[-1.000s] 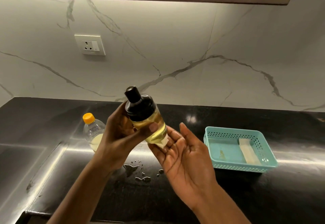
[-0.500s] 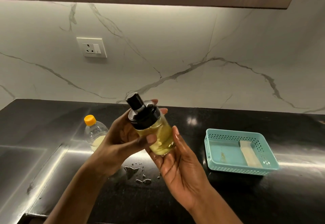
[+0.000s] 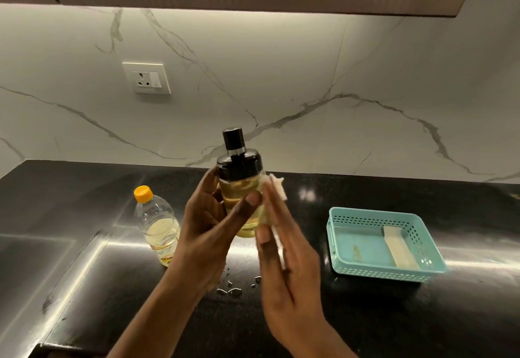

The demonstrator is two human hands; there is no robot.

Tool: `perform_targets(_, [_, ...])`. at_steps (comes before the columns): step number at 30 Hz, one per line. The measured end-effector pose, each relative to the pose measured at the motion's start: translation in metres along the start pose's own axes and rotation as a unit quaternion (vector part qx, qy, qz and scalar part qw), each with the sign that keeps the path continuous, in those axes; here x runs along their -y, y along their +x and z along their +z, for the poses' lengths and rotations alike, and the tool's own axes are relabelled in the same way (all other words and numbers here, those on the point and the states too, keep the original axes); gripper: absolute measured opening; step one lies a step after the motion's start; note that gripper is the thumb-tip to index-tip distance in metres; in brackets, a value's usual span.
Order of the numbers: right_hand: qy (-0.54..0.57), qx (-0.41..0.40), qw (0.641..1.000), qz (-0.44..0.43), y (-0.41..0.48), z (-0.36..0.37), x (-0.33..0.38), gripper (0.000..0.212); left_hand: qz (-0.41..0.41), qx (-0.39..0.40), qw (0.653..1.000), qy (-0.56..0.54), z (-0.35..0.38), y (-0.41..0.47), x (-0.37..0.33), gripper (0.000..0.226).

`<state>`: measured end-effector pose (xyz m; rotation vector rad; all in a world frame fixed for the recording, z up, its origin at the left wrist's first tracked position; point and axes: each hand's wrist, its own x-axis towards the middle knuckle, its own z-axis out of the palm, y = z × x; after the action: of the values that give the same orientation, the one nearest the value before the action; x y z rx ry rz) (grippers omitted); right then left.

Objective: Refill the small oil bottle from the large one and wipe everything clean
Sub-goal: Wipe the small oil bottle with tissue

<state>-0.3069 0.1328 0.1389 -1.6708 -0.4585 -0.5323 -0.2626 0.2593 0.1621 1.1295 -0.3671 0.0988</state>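
I hold the small oil bottle upright above the black counter; it has a black pump cap and yellow oil inside. My left hand grips its left side, thumb across the front. My right hand lies flat against the bottle's right side and presses a white tissue to the glass; the tissue pokes out above my fingers. The large oil bottle, clear with an orange cap and partly filled, stands on the counter to the left.
Oil drops lie on the counter below my hands. A teal plastic basket with a pale strip inside sits to the right. A steel sink area lies left. A wall socket is on the marble backsplash.
The small bottle has been turned from tilted to upright. My right hand has slid from under the bottle's base up along its right side with the tissue.
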Motion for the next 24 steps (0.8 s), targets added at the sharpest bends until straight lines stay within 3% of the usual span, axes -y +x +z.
perform_targets(2, [-0.069, 0.072, 0.994, -0.054, 0.015, -0.003, 0.005, 0.059, -0.006, 0.019, 1.0, -0.012, -0.001, -0.002, -0.001, 0.05])
perform_targets(5, [-0.157, 0.103, 0.978, -0.089, 0.041, -0.013, 0.006, 0.066, -0.013, 0.045, 0.998, -0.03, -0.001, -0.005, 0.0, 0.054])
perform_targets(10, [-0.045, 0.109, 0.993, 0.032, 0.013, -0.01, 0.009, 0.069, -0.011, 0.012, 1.0, -0.015, -0.01, -0.004, 0.005, 0.055])
perform_targets(15, [-0.148, 0.094, 0.982, -0.075, 0.033, -0.01, 0.011, 0.064, 0.0, 0.072, 0.997, -0.02, -0.014, -0.006, 0.002, 0.067])
perform_targets(19, [-0.098, 0.071, 0.992, -0.044, 0.054, -0.02, 0.014, 0.059, -0.006, 0.056, 0.998, -0.02, -0.011, -0.006, 0.006, 0.054])
perform_targets(24, [-0.124, 0.056, 0.978, -0.156, 0.041, -0.015, 0.019, 0.045, 0.019, 0.077, 0.997, -0.019, -0.014, -0.01, 0.006, 0.05])
